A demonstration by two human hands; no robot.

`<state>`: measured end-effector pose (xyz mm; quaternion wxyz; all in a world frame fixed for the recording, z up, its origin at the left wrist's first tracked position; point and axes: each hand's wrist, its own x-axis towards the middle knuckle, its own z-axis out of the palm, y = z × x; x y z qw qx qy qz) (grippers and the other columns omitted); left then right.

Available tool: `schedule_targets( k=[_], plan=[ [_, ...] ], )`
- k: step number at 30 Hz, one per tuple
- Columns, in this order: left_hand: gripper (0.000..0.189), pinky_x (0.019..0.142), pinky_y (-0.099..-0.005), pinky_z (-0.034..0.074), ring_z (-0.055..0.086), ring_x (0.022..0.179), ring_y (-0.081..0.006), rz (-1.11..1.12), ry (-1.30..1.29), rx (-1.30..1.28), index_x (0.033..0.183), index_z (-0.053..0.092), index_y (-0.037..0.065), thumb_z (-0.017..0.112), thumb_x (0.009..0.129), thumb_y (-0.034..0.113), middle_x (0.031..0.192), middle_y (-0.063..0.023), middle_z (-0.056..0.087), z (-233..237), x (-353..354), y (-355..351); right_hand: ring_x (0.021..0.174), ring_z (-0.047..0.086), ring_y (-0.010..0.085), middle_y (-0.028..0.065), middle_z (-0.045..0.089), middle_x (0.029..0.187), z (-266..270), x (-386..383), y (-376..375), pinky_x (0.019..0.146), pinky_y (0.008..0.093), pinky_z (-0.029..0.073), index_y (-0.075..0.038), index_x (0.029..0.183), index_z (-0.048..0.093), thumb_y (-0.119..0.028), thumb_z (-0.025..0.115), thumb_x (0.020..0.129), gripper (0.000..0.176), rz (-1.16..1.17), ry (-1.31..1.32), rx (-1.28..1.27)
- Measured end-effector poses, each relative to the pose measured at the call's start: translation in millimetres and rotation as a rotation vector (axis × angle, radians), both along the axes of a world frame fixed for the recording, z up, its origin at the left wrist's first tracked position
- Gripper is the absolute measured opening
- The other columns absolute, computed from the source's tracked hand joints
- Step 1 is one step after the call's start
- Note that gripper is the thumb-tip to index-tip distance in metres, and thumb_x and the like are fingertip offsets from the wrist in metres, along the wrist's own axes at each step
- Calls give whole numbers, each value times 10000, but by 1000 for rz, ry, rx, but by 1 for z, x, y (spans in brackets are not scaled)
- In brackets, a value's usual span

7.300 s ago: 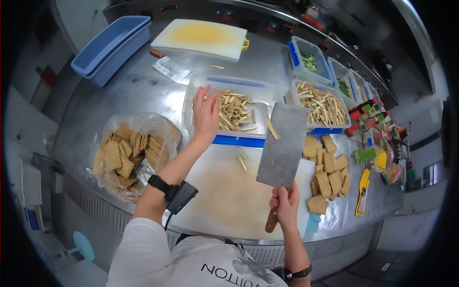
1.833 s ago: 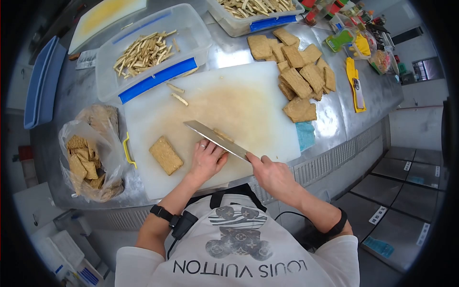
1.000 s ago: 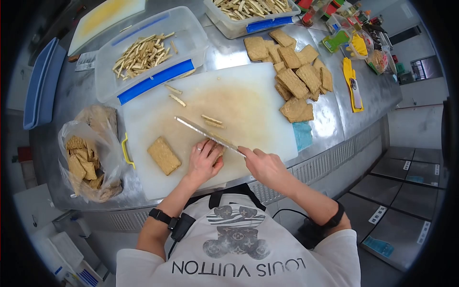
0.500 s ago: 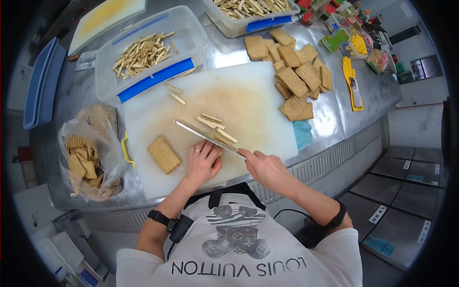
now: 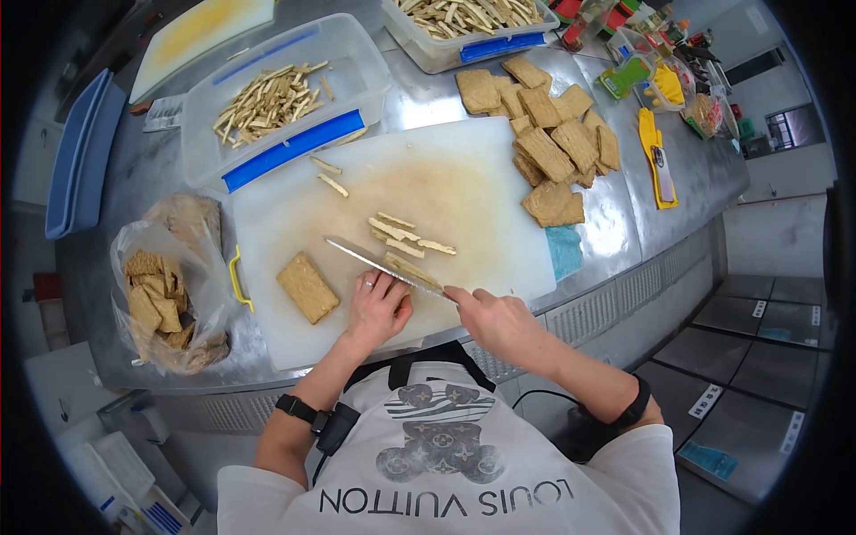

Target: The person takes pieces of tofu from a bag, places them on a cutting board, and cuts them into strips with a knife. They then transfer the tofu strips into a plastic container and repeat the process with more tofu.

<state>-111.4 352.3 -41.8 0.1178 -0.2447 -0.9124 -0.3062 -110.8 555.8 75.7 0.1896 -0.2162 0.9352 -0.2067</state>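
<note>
My right hand (image 5: 493, 323) is closed round the handle of a kitchen knife (image 5: 379, 264), whose blade slants up and left across the white cutting board (image 5: 481, 178). Against the near side of the blade, my left hand (image 5: 379, 308) has its fingers curled down on a piece of dried tofu, mostly hidden beneath them. Just beyond the blade lie several cut tofu strips (image 5: 397, 234), brown outside and pale inside. A whole dried tofu slab (image 5: 308, 287) rests on the board left of my left hand. Two loose strips (image 5: 333, 185) lie farther up.
A clear tub (image 5: 276, 165) of cut strips stands behind the board, with a second tub (image 5: 468, 45) farther right. Stacked tofu slabs (image 5: 544, 125) sit at the board's right. A plastic bag (image 5: 169, 294) of slabs lies left. A yellow-handled peeler-like tool (image 5: 658, 160) lies far right.
The cut strips beyond the blade have spread apart, one now lying farther right. The knife has shifted slightly down and left. My left hand has barely moved.
</note>
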Motion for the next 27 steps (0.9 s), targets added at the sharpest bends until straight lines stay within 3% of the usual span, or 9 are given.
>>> schedule_targets(
  k=[8, 15, 22, 27],
  plan=[
    [358, 808, -403, 407, 499, 963, -291, 7, 31, 39, 975, 608, 58, 623, 619, 95, 1016, -110, 546, 2, 0, -1, 573, 590, 359, 171, 589, 719, -47, -5, -14, 507, 439, 491, -82, 1153, 472, -97, 512, 849, 307, -37, 75, -71],
    [397, 813, -410, 413, 493, 976, -290, -27, -21, -10, 1015, 602, 44, 625, 623, 106, 1027, -114, 540, 0, 3, -5, 583, 588, 365, 179, 585, 713, -6, 0, -4, 518, 437, 491, -66, 1152, 470, -99, 506, 852, 304, -1, -38, -16],
    [344, 814, -396, 398, 491, 967, -283, 16, -3, 5, 989, 608, 66, 632, 648, 103, 1026, -101, 545, 7, 6, -2, 604, 592, 370, 183, 588, 723, -42, -10, -17, 530, 433, 494, -33, 1144, 472, -91, 500, 848, 303, -35, 19, -63],
    [336, 807, -391, 392, 490, 965, -276, 42, -8, -1, 987, 616, 80, 653, 654, 113, 1020, -88, 551, 4, 9, -5, 577, 605, 364, 194, 587, 697, 0, 0, -8, 519, 432, 500, -12, 1072, 475, -94, 496, 841, 246, 17, -20, -34]
  ],
)
